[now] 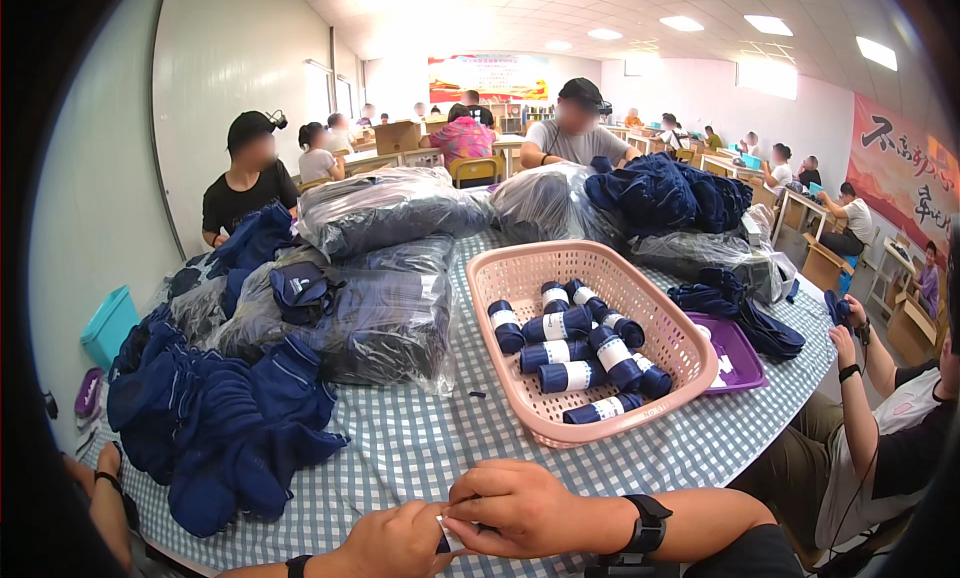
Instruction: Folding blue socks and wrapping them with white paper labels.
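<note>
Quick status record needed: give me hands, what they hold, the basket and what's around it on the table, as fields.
left hand: at the table's near edge, fingers pinching a small white strip with dark cloth under it
right hand: closed over the same strip, black wrist device behind it
white strip: mostly hidden between both hands
pink basket: holds rolled navy socks with white bands
loose navy socks: piled at left
bagged bundles: behind the pile
table: checked cloth
</note>
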Demonstrator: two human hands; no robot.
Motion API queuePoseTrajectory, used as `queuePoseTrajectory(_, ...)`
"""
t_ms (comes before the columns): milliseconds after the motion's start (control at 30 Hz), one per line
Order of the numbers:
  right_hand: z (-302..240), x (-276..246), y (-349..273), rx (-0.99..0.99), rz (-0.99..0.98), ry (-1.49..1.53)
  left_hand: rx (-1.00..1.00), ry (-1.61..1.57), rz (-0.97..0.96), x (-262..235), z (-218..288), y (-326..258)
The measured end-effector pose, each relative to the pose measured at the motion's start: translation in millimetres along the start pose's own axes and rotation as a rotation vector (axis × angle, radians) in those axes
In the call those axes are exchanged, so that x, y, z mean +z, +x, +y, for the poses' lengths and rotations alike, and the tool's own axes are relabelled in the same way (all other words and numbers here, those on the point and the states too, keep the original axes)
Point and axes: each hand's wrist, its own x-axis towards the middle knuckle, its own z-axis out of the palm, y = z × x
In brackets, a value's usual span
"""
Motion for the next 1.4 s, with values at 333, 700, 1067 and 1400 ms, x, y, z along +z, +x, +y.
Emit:
queuePoseTrajectory(333, 3.1, 1.7, -2.4, 0.07, 0.009, 0.027, 0.006, -0.001, -0.014, -2.5, 0.7, 1.4)
queuePoseTrajectory(700, 0.2, 2.1, -1.3, 0.126, 0.059, 0.087, 0.042, 0.0, 0.007, -0.9, -1.3, 1.2)
queuePoseTrajectory(1067, -3.1, -2.6, 0.1, 0.195, 0.08, 0.193, 0.038, 0.001, -0.009, -1.5, -0.9, -0.1)
queuePoseTrajectory(1400, -36.1, -85.3, 18.4, 0.14, 0.322, 0.033, -0.003, -0.017, -0.021, -3.1, 3.1, 0.9)
